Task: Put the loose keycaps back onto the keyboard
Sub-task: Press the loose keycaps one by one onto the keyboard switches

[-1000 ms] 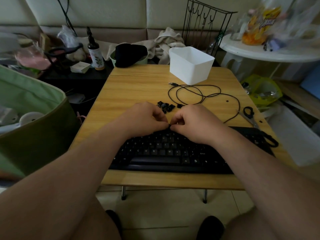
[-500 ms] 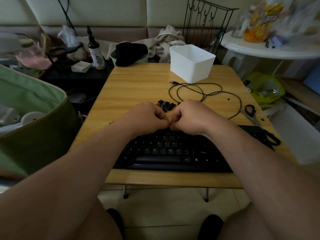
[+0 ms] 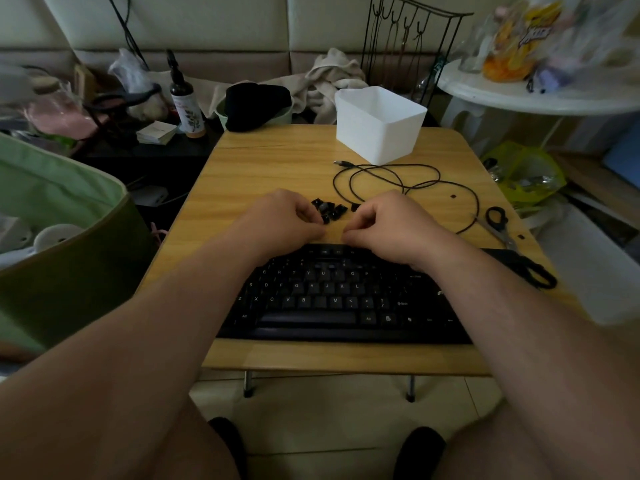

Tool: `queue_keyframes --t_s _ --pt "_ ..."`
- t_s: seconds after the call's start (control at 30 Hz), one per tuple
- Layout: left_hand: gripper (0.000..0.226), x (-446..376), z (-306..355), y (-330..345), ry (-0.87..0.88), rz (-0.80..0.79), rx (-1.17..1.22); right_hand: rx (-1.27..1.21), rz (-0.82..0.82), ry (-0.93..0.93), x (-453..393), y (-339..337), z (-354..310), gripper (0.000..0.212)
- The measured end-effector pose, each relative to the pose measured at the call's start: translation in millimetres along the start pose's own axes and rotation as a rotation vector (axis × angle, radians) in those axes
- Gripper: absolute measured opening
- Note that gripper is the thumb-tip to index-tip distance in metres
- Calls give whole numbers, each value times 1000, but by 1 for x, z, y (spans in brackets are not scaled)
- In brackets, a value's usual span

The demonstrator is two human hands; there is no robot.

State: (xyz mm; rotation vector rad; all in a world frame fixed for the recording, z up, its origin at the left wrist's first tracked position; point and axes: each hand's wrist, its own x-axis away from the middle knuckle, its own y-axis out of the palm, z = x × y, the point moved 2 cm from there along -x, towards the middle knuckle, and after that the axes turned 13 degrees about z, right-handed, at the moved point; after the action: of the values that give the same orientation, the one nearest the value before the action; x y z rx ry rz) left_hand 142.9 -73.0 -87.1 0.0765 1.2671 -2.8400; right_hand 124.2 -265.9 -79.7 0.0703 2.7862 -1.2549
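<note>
A black keyboard (image 3: 346, 299) lies along the near edge of the wooden table (image 3: 277, 161). Several loose black keycaps (image 3: 330, 211) sit in a small pile just beyond its far edge, and two single ones (image 3: 453, 196) lie farther right. My left hand (image 3: 280, 225) hovers at the keyboard's top edge with curled fingers right beside the pile. My right hand (image 3: 389, 221) is level with it, fingertips curled down at the top row. My fingers hide whether either hand holds a keycap.
A white plastic bin (image 3: 379, 124) stands at the back of the table, with a coiled black cable (image 3: 398, 181) in front of it. Scissors (image 3: 498, 225) lie at the right edge. A green bag (image 3: 62, 230) stands on the left and a white round table (image 3: 540, 98) on the right.
My hands were pressed together over the keyboard's top row. They have now drawn apart and moved a little farther away, towards the keycap pile.
</note>
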Motion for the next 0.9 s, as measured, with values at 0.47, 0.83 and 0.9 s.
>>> queue_keyframes --t_s 0.47,0.83,0.9 --pt "19 -23 -4 12 148 131 -321 60 208 -12 -3 -20 24 7" --pt "11 6 18 2 268 239 -25 -340 176 -89 5 -5 4 10" --pt "11 12 24 3 317 267 22 -415 166 -102 7 -3 1 11"
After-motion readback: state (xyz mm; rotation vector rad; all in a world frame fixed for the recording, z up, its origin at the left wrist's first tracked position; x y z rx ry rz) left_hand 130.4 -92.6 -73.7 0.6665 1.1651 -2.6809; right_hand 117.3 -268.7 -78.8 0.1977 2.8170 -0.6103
